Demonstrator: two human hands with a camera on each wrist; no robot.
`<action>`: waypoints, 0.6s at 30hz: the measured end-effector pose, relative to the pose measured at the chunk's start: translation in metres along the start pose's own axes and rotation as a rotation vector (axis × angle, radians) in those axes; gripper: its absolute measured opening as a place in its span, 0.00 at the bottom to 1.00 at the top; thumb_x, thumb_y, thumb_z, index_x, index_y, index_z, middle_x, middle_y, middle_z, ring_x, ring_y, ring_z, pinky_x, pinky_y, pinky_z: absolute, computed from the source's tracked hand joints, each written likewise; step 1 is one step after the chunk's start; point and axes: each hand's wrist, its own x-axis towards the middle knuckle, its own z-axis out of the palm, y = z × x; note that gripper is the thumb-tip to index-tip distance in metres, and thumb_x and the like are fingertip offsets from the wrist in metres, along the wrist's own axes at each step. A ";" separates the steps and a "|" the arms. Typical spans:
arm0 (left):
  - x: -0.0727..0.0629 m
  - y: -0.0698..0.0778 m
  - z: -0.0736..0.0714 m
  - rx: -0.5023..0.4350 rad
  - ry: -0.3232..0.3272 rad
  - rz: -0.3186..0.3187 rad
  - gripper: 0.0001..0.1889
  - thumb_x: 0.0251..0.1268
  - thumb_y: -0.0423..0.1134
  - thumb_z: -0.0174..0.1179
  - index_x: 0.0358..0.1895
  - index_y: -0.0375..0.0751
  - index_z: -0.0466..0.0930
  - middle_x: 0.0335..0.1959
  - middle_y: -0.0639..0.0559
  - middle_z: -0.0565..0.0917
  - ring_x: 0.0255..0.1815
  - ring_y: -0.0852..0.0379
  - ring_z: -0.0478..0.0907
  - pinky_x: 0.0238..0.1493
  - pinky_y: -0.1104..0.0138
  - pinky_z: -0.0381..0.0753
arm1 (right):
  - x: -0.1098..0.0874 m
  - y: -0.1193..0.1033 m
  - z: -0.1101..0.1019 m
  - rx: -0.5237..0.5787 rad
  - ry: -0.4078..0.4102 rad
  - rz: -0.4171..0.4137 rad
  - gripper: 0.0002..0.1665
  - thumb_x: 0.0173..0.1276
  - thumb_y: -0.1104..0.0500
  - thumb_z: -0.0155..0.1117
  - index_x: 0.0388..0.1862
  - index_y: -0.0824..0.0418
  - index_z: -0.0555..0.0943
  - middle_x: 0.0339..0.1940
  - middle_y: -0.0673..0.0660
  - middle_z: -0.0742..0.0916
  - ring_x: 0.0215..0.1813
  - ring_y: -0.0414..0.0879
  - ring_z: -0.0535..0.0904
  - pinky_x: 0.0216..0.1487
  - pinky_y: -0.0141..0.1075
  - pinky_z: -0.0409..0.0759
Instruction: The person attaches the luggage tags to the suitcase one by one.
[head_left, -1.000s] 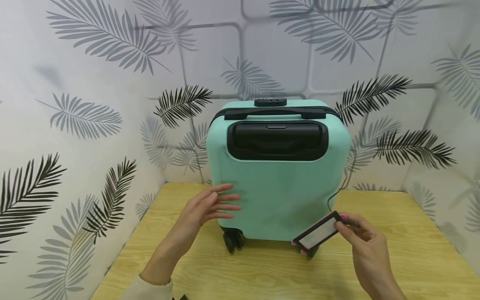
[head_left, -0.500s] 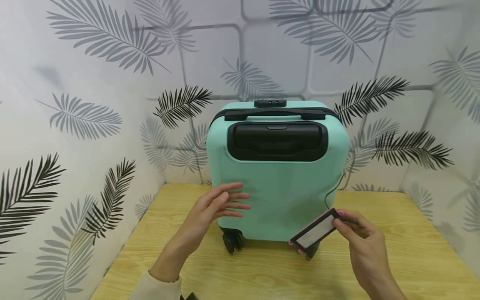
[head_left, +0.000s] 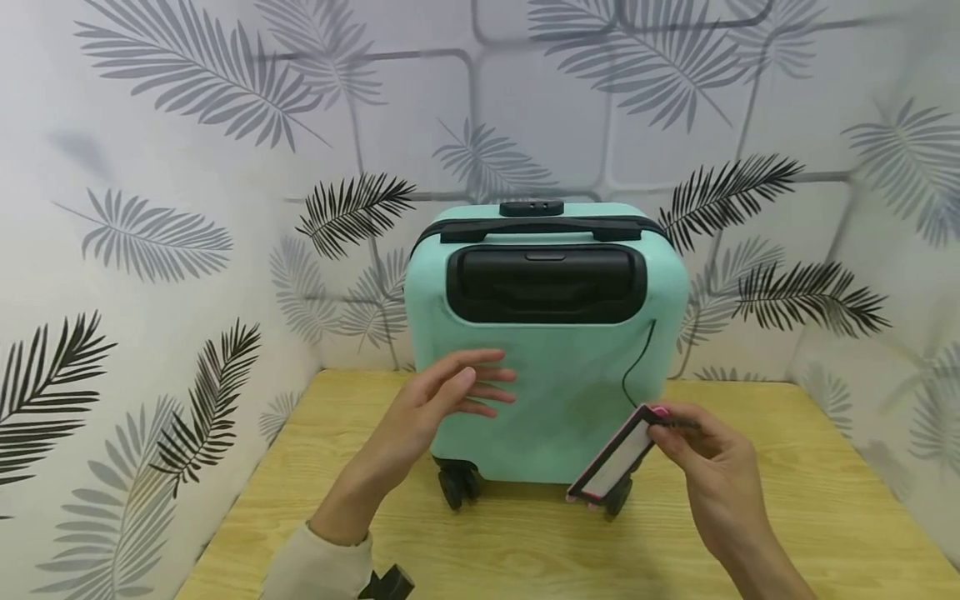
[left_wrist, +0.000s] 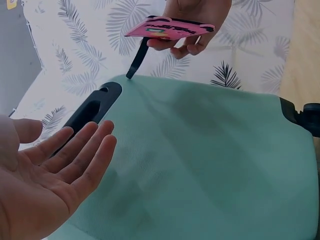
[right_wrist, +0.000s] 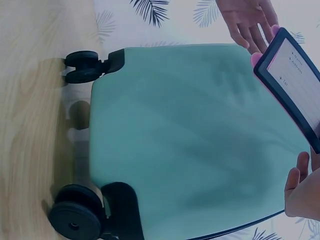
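A mint-green suitcase [head_left: 540, 392] stands upright on its black wheels. My right hand [head_left: 720, 479] pinches one end of a luggage tag [head_left: 617, 458] in front of the suitcase's lower right. A white card with printed lines shows inside the tag's dark frame; its other face is pink with a printed design, seen in the left wrist view. From the held end, a thin black strap [head_left: 632, 364] rises across the suitcase front. My left hand [head_left: 420, 408] hovers before the suitcase's left half, fingers extended and apart, holding nothing.
The suitcase rests on a light wood table [head_left: 510, 550]. Behind it is a leaf-patterned wall [head_left: 540, 100]. A black carry handle [head_left: 540, 227], a recessed black pull handle [head_left: 547, 283] and a lock [head_left: 531, 207] sit at its top.
The right hand has moved a little left with the luggage tag, which now hangs more steeply. Its strap has swung left across the suitcase. The left hand has drifted right and slightly up.
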 end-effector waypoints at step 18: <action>0.038 0.014 0.027 0.116 -0.075 0.166 0.20 0.83 0.34 0.52 0.73 0.43 0.74 0.67 0.39 0.80 0.61 0.47 0.84 0.59 0.54 0.83 | 0.014 -0.015 0.024 0.074 -0.198 -0.159 0.15 0.75 0.77 0.56 0.54 0.69 0.83 0.51 0.52 0.88 0.49 0.41 0.83 0.53 0.31 0.81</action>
